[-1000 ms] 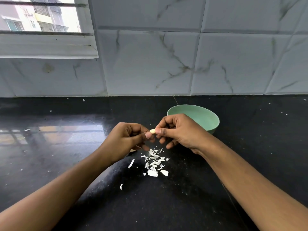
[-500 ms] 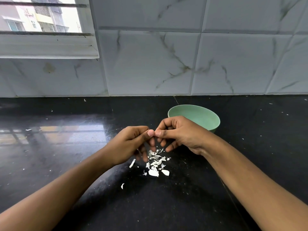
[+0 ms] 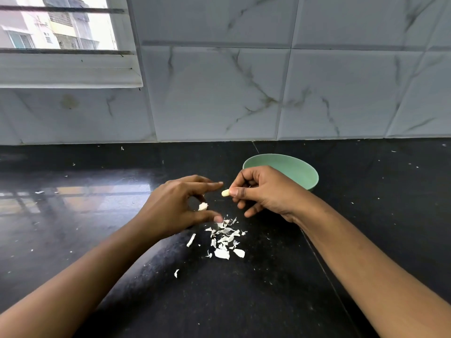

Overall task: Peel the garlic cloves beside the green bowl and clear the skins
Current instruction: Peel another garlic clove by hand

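Pinching a small pale yellow garlic clove [image 3: 225, 192] between thumb and forefinger, your right hand [image 3: 263, 191] is hovering just above the glossy black stone countertop [image 3: 97, 191], with its other fingers curling loosely under the palm. The clove is pointing left, its bare end sticking out toward your left hand [image 3: 175, 206], and the two hands are sitting close together but not touching. Your left hand is spreading open, the forefinger reaching out straight on top and the thumb lying well below it. A single white flake of skin [image 3: 202, 206] is showing in the gap between that thumb and forefinger; whether it is touching a finger or hanging clear of them, I cannot tell. Below and between your hands, a loose heap of torn white papery garlic skins [image 3: 225, 237] is lying on the countertop, with a few stray scraps [image 3: 176, 273] sitting nearer to you. The round pale green bowl [image 3: 292, 172] is standing just behind your right hand, which is covering part of its near rim. Behind it, the white marble-veined wall tiles [image 3: 219, 93] are rising from the counter, and a white-framed window [image 3: 68, 69] is sitting at the upper left
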